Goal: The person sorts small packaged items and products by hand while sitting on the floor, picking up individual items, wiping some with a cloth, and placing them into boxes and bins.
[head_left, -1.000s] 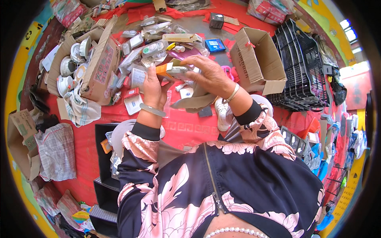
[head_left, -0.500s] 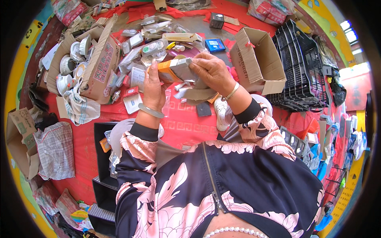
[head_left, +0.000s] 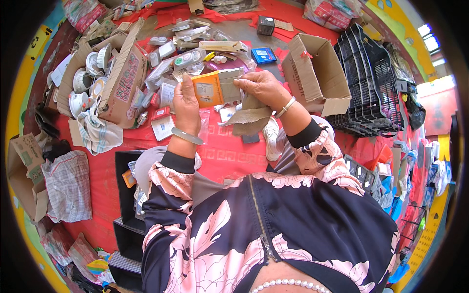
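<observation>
Between my hands, above the red floor covering, is a small flat box with an orange face and a pictured device on it. My left hand is closed on the box's left edge, thumb pointing up. A brownish-grey cloth hangs from my right hand, whose thumb and fingers pinch at the box's right end. Grey material covers that end, and I cannot tell whether it is cloth or part of the box. Beyond the box, a pile of packaged small goods lies on the floor.
At the left stands a carton full of white round fittings, a striped cloth over its corner. An open carton and a black plastic crate stand at the right. Black bins sit beside my left leg.
The box has turned so its orange front faces me more. My right hand has shifted slightly, and the cloth hangs lower and flatter beneath it.
</observation>
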Motion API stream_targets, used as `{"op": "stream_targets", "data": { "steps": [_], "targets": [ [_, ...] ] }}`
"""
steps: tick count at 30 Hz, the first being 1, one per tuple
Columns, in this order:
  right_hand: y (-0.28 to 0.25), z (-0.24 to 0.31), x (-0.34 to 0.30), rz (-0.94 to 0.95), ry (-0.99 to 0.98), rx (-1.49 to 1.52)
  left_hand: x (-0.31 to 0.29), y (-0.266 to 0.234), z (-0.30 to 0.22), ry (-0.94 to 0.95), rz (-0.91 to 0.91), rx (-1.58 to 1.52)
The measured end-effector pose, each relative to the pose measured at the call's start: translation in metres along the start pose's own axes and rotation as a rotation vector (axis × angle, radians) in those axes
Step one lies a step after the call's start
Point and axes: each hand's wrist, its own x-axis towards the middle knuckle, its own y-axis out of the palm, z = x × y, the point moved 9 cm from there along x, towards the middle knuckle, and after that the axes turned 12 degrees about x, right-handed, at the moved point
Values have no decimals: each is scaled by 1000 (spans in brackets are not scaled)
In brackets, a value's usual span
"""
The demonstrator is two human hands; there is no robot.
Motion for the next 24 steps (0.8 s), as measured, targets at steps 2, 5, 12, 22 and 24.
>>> {"op": "stream_targets", "data": {
  "steps": [2,5,12,22,24],
  "targets": [
    [2,-4,0,16,13,28,-3,-2,-9,56,-24,110],
    [3,-4,0,25,11,19,-8,4,-24,138,-54,225],
    [8,-16,2,72,17,-82,-4,13,-17,172,68,259],
    [-11,5,5,-209,-132,392,-2,16,-10,-53,42,-153],
    [-11,3,5,-166,-112,422,0,14,-6,-26,56,-103]
  ]
}}
